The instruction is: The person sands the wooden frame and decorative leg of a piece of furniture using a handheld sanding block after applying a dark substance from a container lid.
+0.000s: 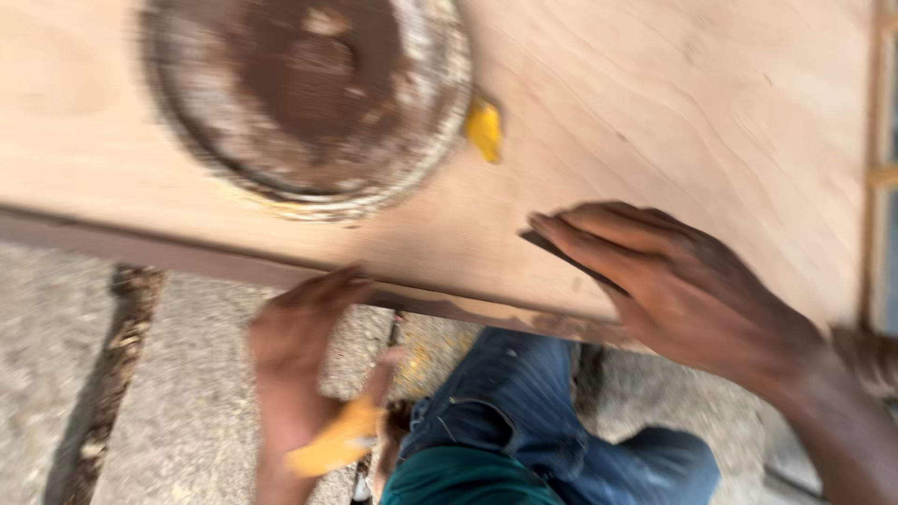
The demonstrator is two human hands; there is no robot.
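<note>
Two hands work a plywood board [655, 112], lower half of frame.
Right hand [683, 290] presses a dark strip [561, 254] flat; left hand [299, 346], fingers clenched on a yellow piece [332, 449], touches the edge. The round tin [309, 93], upper left, could slide off if the board tips.

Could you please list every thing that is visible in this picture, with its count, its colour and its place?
plywood board: one, pale tan, across the upper picture
round tin: one, brown inside with a whitish crusted rim, on the board, upper left; blurred
yellow piece: one, at the tin's right rim
dark edge strip: one, brown, along the board's near edge
ground: grey concrete, below
jeans: blue, bottom centre
left hand: at the board's edge, yellow smear near the wrist
right hand: flat on the board, over a thin dark piece
</note>
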